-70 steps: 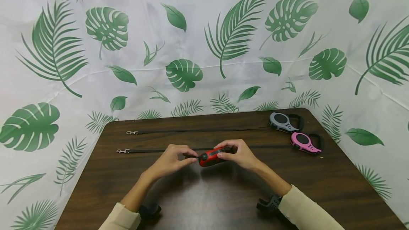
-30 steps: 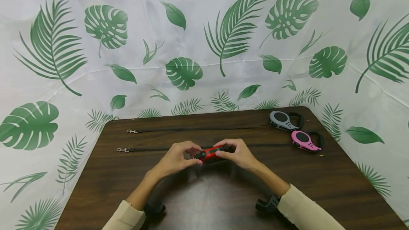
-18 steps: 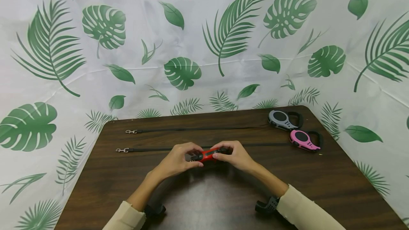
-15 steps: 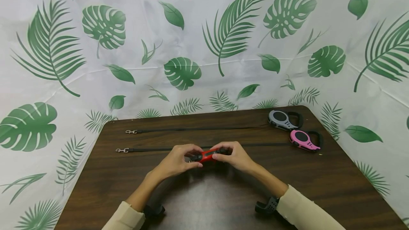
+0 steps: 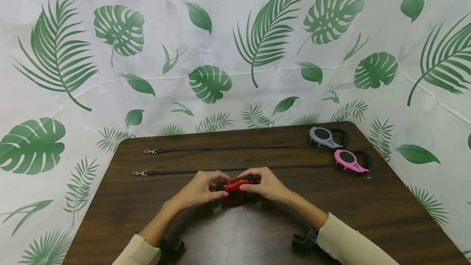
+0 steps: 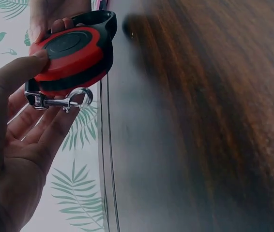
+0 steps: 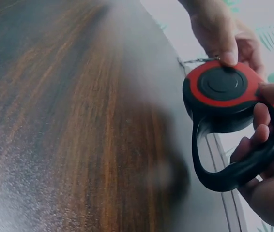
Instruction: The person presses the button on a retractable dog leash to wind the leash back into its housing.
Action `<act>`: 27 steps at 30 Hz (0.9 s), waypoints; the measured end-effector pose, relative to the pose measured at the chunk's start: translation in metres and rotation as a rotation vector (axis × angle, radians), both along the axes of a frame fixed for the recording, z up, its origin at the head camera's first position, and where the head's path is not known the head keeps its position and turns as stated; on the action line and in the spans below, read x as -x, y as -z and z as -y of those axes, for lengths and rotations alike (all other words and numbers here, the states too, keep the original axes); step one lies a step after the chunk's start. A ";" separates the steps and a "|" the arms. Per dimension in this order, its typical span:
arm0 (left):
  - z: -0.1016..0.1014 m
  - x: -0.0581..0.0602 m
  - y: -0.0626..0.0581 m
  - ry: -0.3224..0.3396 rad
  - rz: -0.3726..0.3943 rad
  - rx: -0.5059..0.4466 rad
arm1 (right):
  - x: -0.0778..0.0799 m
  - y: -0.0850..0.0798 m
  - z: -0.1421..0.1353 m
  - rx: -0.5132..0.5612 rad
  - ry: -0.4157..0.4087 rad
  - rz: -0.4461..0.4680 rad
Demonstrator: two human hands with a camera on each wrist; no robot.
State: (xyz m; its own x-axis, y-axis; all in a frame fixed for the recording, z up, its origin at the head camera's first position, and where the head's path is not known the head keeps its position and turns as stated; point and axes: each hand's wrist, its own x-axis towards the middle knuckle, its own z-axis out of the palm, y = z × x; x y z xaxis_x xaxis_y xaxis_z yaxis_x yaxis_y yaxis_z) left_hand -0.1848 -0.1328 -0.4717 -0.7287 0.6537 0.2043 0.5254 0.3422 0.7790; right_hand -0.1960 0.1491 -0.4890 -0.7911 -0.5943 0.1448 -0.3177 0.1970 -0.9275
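A red and black retractable dog leash (image 5: 233, 196) is held up between both hands near the middle of the table. My left hand (image 5: 196, 189) grips the front end of its casing, thumb on the round face and fingers behind. Beside those fingers hangs the silver snap clip (image 6: 62, 102), drawn up close to the casing. My right hand (image 5: 268, 186) holds the handle side; in the right wrist view some fingers pass through the black handle loop (image 7: 219, 181) and the thumb lies on the red shell.
At the table's (image 5: 235, 236) back right corner lie a grey retractable leash (image 5: 322, 135) and a pink one (image 5: 347, 160). Their black straps run leftward, roughly parallel, ending in metal clips (image 5: 140, 173). A leaf-print cloth (image 5: 257, 105) hangs behind the table.
The left hand has moved from the strap end onto the casing. The red leash has come slightly nearer and tilted, so its round face shows. The grey and pink leashes lie still.
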 end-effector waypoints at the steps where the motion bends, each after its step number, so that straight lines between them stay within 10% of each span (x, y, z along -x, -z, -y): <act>1: 0.000 0.000 0.000 0.001 0.007 0.001 | 0.000 0.000 0.000 -0.002 0.002 0.006; 27: 0.015 0.006 0.014 -0.012 0.126 0.053 | -0.005 0.014 0.008 -0.175 0.101 -0.177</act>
